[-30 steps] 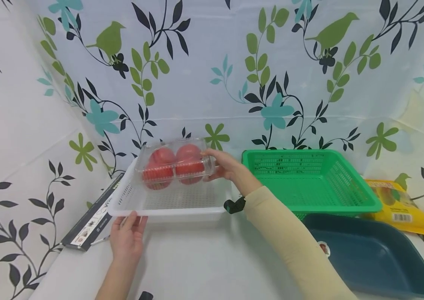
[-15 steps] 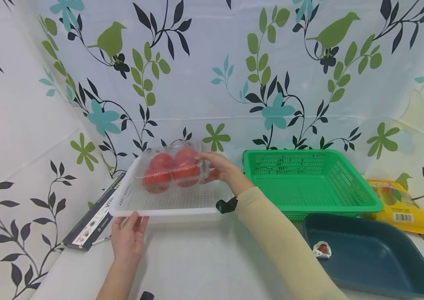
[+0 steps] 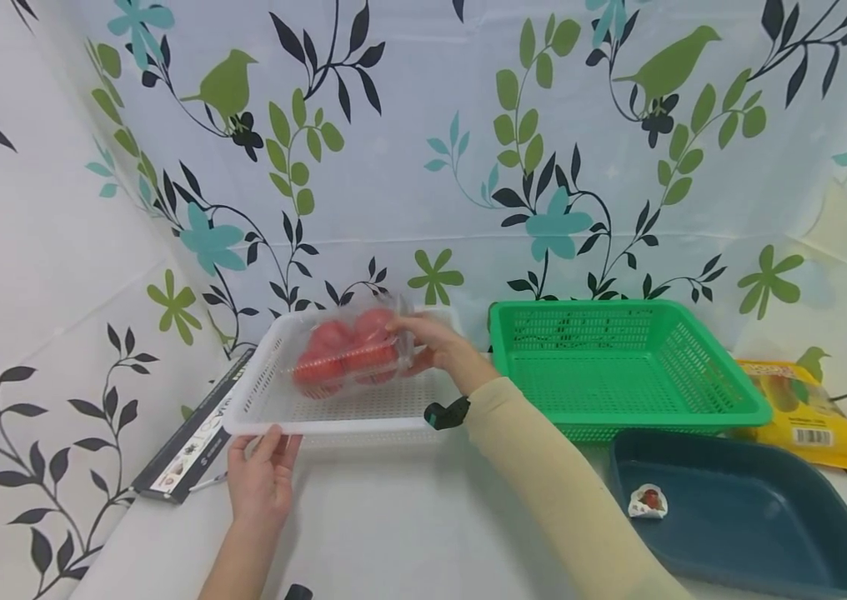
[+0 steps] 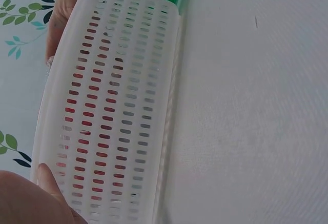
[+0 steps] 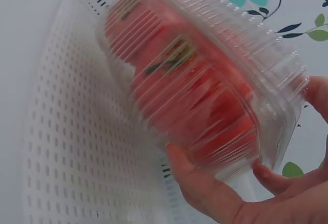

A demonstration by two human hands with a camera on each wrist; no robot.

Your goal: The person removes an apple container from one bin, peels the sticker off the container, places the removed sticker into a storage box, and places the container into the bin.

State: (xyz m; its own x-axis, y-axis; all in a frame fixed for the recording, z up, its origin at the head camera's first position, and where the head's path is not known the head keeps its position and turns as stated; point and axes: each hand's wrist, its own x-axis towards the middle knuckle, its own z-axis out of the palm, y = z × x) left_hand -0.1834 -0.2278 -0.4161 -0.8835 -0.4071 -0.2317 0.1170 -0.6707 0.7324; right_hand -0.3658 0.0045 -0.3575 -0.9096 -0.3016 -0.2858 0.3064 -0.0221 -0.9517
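Note:
A clear plastic clamshell pack of tomatoes (image 3: 348, 354) is tilted inside the white perforated basket (image 3: 348, 427). My right hand (image 3: 434, 346) grips the pack by its right end. In the right wrist view, the thumb and fingers of that hand (image 5: 230, 193) hold the ribbed clear plastic, with several red tomatoes showing through it. At the basket's front rim, my left hand (image 3: 262, 479) pinches the edge near the left corner. Red shows through the slots of the basket's front wall (image 4: 133, 83) in the left wrist view. The pack's underside is partly hidden.
A green basket (image 3: 742, 410) stands right of the white one. Before it lies a dark blue tray (image 3: 739, 533) holding a small white item with a red spot (image 3: 649, 502). A yellow bag (image 3: 814, 429) is behind. A long narrow box (image 3: 194, 450) and a pen (image 3: 207, 482) lie left.
The tomato pack has come down lower into the white basket, still held by my right hand. My left hand stays at the rim. The view has shifted slightly.

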